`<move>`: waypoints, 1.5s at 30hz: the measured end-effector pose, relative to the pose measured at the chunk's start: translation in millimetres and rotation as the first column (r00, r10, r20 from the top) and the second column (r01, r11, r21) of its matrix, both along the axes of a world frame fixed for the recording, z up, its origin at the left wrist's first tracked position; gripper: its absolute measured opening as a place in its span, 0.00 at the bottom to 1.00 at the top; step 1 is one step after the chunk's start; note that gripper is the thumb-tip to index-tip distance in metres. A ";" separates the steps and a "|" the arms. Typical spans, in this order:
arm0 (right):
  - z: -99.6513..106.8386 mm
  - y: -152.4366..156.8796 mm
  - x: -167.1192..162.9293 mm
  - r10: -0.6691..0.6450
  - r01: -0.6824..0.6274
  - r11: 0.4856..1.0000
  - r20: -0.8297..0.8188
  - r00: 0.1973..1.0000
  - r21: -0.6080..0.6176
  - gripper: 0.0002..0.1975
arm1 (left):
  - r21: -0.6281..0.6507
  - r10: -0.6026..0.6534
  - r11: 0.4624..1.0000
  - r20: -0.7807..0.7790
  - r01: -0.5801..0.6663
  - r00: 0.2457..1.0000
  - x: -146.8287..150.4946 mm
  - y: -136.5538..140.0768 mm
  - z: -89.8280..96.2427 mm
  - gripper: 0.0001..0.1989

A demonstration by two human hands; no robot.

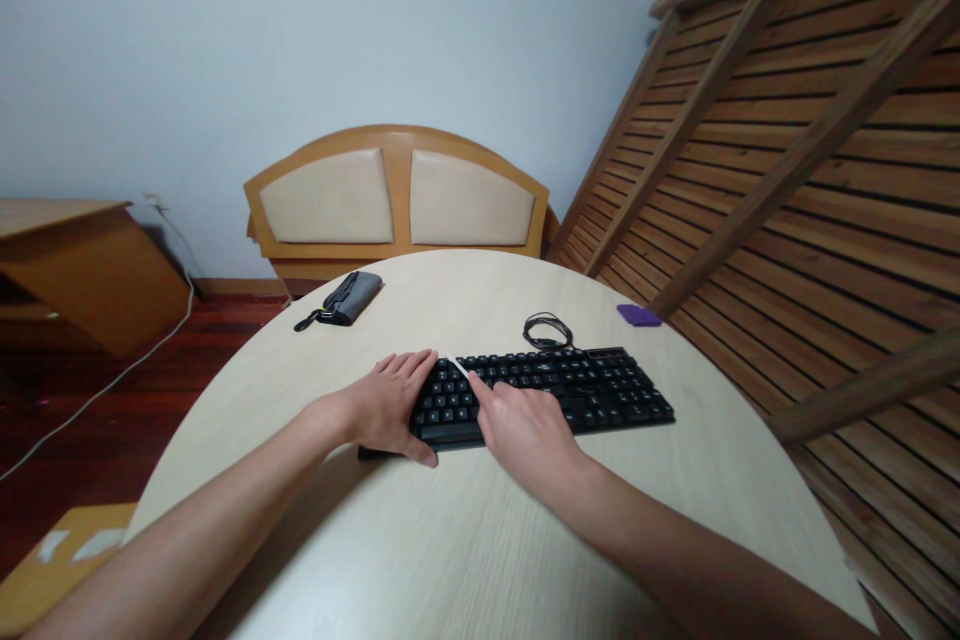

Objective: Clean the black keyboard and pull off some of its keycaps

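Observation:
A black keyboard [600, 388] lies on the round light-wood table, slightly askew. My left hand [390, 405] rests flat across its left end, fingers pointing to the far edge and thumb spread toward the near edge. Between the fingers of my right hand [529, 428] is a thin white stick [457, 366], slanting up and left over the left part of the keys. The stick's tip is near the top row of keys; what kind of tool it is, I cannot make out. Several keys are hidden under both hands.
Behind the keyboard lies a coiled black cable [547, 330]. A grey pouch [352, 297] with a dark strap sits at the table's far left, and a purple cloth [638, 315] at the right edge. A wooden headboard [401, 190] and slatted frame [787, 180] stand beyond the table [465, 560].

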State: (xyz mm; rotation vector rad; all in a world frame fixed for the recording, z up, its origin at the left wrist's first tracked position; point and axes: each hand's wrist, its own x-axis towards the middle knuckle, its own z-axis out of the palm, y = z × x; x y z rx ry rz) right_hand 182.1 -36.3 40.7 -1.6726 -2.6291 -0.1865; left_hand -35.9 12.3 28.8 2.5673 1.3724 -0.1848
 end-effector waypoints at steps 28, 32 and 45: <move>-5.8 -53.7 32.1 0.050 -0.052 0.999 0.171 0.984 0.005 0.27 | 0.019 -0.012 1.000 0.002 0.012 1.000 -1.1 0.6 2.8 0.69; -5.4 -62.6 34.9 0.059 -0.057 0.998 0.213 0.975 -0.012 0.28 | 0.024 -0.023 0.999 0.017 0.023 1.000 -0.8 0.5 3.3 0.69; -12.0 -68.9 68.6 0.099 -0.113 0.988 0.139 0.985 0.100 0.27 | 0.019 -0.021 1.000 0.015 0.020 1.000 -1.3 1.1 1.9 0.69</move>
